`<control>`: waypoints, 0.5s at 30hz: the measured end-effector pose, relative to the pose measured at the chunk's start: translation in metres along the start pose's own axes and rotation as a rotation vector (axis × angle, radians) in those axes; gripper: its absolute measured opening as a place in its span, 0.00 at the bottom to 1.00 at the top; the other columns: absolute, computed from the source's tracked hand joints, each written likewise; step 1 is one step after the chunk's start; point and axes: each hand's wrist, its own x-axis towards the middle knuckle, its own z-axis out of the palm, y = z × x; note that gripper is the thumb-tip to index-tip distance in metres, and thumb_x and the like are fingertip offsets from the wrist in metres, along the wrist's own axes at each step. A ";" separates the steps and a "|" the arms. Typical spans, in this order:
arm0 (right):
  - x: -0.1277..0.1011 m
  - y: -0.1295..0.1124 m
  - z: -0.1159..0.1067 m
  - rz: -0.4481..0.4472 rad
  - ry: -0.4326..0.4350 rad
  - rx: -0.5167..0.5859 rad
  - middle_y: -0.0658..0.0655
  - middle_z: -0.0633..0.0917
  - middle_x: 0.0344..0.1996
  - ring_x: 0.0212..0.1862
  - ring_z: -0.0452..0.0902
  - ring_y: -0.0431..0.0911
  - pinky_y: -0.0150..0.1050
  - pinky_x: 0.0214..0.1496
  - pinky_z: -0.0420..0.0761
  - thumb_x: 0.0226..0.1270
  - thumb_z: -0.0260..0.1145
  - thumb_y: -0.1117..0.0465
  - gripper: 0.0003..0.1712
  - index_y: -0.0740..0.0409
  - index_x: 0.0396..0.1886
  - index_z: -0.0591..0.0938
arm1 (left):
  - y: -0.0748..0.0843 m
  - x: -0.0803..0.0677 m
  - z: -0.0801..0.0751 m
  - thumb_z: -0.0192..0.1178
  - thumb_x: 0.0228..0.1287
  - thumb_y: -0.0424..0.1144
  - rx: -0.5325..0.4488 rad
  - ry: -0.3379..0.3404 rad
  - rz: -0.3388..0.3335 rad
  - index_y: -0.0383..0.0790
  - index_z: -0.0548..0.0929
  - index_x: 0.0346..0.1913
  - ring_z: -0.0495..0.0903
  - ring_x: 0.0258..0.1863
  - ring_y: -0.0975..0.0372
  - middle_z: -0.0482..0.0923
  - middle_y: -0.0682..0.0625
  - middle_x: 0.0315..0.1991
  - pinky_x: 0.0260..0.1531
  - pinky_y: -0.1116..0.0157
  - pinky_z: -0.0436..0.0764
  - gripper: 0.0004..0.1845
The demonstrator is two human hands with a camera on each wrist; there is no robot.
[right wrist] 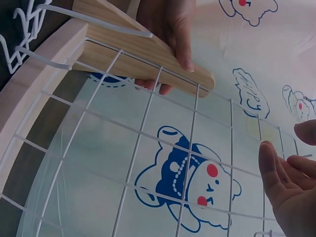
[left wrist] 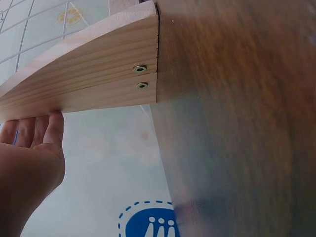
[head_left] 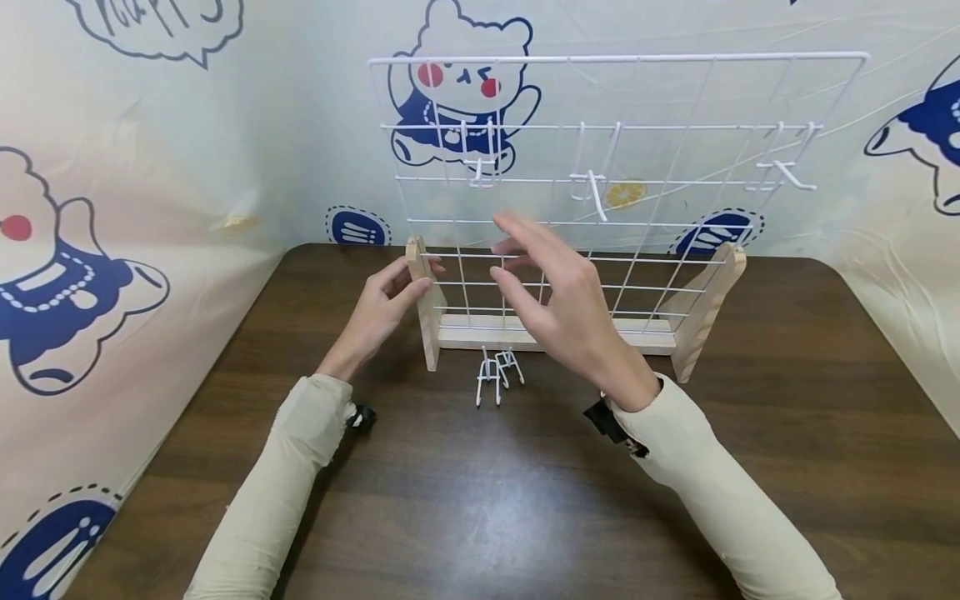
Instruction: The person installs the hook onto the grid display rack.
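- A white wire grid panel (head_left: pixel 637 158) stands upright near the back edge of the dark wooden worktop (head_left: pixel 480 492), set in a pale wooden base bar (head_left: pixel 555 333) with a wooden foot at each end.
- The left hand (head_left: pixel 378 312) grips the left wooden foot (head_left: pixel 423 304): the thumb lies on the near side and the fingers wrap round the back. The right wrist view shows those fingers (right wrist: pixel 173 34) curled over the top of the foot, and the left wrist view shows the fingertips (left wrist: pixel 44 129) pressed against its underside.
- The right hand (head_left: pixel 558 296) hovers in front of the lower middle of the grid, fingers spread and relaxed, holding nothing. Whether its fingertips touch the wires cannot be told; in the right wrist view the palm (right wrist: pixel 291 190) sits just beside the wires without closing on them.
- Two small white wire hooks (head_left: pixel 497 372) lie loose on the worktop just in front of the base bar, between the two hands and touching each other.
- Three more white hooks hang on the upper rows of the grid: one to the left (head_left: pixel 480 171), one in the middle (head_left: pixel 592 187), one to the right (head_left: pixel 787 171).
- The right wooden foot (head_left: pixel 708 304) stands untouched, well apart from both hands.
- A cartoon-printed backdrop (head_left: pixel 150 208) rises behind the back and left edges of the worktop.
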 end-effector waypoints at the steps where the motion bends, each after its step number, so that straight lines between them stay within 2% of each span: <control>1: -0.002 -0.001 -0.001 0.002 -0.007 -0.005 0.62 0.81 0.57 0.47 0.84 0.46 0.37 0.52 0.81 0.67 0.65 0.70 0.26 0.66 0.65 0.75 | 0.000 0.000 0.000 0.54 0.75 0.37 0.001 0.002 -0.001 0.33 0.73 0.66 0.70 0.63 0.43 0.76 0.36 0.60 0.64 0.46 0.69 0.20; 8: -0.012 -0.005 -0.008 -0.022 -0.033 -0.036 0.59 0.84 0.50 0.44 0.83 0.44 0.36 0.54 0.78 0.67 0.66 0.68 0.23 0.66 0.62 0.77 | 0.000 0.000 0.000 0.54 0.75 0.37 0.004 0.004 -0.002 0.32 0.72 0.66 0.70 0.64 0.41 0.75 0.34 0.61 0.64 0.45 0.69 0.21; 11: -0.017 -0.004 -0.012 -0.014 -0.042 -0.050 0.58 0.84 0.50 0.43 0.82 0.43 0.37 0.52 0.78 0.68 0.66 0.67 0.23 0.64 0.62 0.78 | 0.001 0.000 0.001 0.54 0.75 0.37 0.005 0.005 -0.003 0.32 0.72 0.66 0.69 0.64 0.41 0.76 0.35 0.60 0.64 0.46 0.69 0.21; 15: -0.024 0.000 -0.018 0.009 -0.037 -0.065 0.58 0.84 0.51 0.44 0.82 0.44 0.40 0.51 0.78 0.67 0.66 0.68 0.22 0.64 0.60 0.79 | 0.001 0.000 0.001 0.55 0.75 0.38 0.013 0.009 -0.005 0.32 0.72 0.66 0.71 0.63 0.45 0.76 0.38 0.60 0.63 0.46 0.70 0.21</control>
